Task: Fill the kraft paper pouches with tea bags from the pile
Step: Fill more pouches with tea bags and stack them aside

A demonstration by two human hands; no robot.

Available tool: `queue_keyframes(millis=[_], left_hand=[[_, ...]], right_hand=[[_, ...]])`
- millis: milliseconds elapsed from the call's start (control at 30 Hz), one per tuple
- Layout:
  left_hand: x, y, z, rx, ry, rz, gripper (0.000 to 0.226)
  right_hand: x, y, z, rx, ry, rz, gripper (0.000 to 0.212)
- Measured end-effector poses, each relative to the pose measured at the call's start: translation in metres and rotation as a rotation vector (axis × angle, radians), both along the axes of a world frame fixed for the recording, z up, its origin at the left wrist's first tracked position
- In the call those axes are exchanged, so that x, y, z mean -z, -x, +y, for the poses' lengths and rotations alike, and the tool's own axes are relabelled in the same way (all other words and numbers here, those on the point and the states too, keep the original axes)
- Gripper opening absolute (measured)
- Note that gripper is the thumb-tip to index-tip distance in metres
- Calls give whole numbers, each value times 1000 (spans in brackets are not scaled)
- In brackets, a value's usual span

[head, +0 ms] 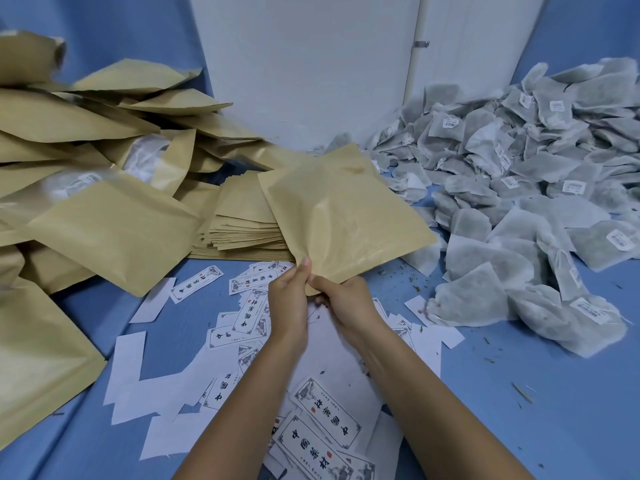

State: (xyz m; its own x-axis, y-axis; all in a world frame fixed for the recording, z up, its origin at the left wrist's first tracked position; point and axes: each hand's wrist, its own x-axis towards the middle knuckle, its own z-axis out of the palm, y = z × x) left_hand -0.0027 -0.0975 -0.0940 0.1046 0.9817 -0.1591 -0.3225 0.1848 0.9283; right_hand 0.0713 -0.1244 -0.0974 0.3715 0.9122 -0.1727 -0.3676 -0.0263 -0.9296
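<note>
Presently in hand: one kraft pouch (346, 216), raised off the table and tilted, its far corner pointing toward the wall.
Left hand (289, 299): thumb and fingers pinched on the pouch's near corner, from the left side.
Right hand (346, 299): fingers curled round the same near corner, from the right side, and touching the left hand.
Pouch condition: slightly puffed and creased. Whether its mouth is parted cannot be told.
Pouch contents: cannot be told from this view.
Pouch position: between the stack of flat pouches (242, 223) on its left and the pile of tea bags (519, 185) on its right, overlapping the stack's near right edge.
Pile of tea bags: grey-white mesh bags heaped loosely across the right side of the table, several with small white printed tags. Neither hand touches it.
Stack of flat pouches: fanned sheets lying flat at centre, just behind the hands.
Heap of pouches (104, 150): bulkier kraft pouches thrown together on the left, and a pale bag shows through the clear window of some.
Paper labels (249, 306): white slips with black characters and small red marks, scattered under and around both forearms, some face down.
Table (519, 410): blue surface, with loose leaf crumbs (523, 393) on its right part.
Backdrop: white panel (304, 64) standing upright behind the work area.
</note>
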Motion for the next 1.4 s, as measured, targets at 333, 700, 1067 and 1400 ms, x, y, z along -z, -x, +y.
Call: queue_keyframes(millis=[333, 700, 1067, 1400], left_hand=[[-3, 0, -1, 27, -23, -16, 21], [-5, 13, 5, -47, -189, 267, 23], [-62, 44, 34, 14, -38, 138, 13], [-106, 140, 60, -81, -96, 43, 12]], right_hand=[[-5, 6, -2, -27, -35, 56, 31], [-29, -80, -4, 398, -133, 291, 29], [-72, -48, 9, 198, -86, 90, 34], [-103, 44, 52, 110, -81, 217, 9]])
